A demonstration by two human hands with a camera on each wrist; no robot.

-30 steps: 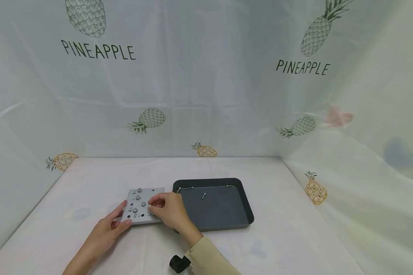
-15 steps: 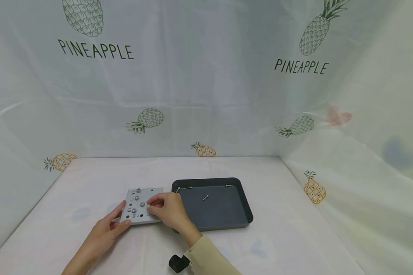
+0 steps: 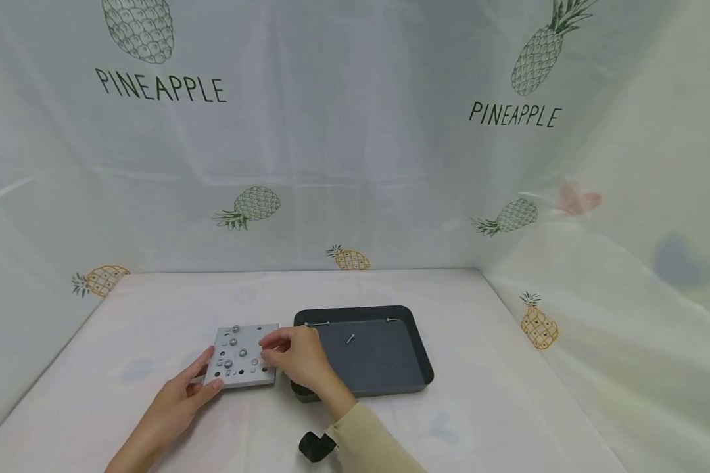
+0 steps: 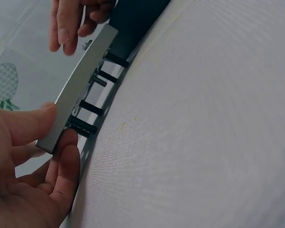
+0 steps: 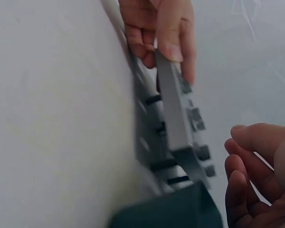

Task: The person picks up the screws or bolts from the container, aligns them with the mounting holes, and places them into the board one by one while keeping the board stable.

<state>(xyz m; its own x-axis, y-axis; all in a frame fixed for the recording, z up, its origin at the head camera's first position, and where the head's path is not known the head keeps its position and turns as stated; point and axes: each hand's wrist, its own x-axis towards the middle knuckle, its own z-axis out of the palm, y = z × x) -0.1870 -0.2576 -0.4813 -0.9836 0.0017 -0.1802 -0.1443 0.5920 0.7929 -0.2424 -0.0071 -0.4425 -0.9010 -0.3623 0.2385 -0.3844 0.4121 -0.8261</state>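
My left hand point(image 3: 180, 401) grips the left edge of a silver metal plate point(image 3: 251, 338), thumb on top and fingers beneath, as the left wrist view shows. Several screws sit in the plate's holes, their heads on top; one screw point(image 3: 254, 362) is near its right side. Dark screw shanks point(image 4: 91, 108) stick out below the plate, which is held tilted in that view. My right hand point(image 3: 300, 358) hovers just over the plate's right edge. In the right wrist view its thumb and loosely bent fingers point(image 5: 254, 137) stand apart from the plate, with nothing between them.
A dark grey tray point(image 3: 378, 358) lies right of the plate, partly behind my right hand. Several loose screws are in it, one screw point(image 3: 350, 339) near the middle. A black device point(image 3: 316, 447) is at my right sleeve. A pineapple-print curtain point(image 3: 355, 144) hangs behind the table.
My right hand has drawn away from the plate toward the right, uncovering a screw head there. The left hand keeps its grip. A loose screw in the tray has rolled slightly.
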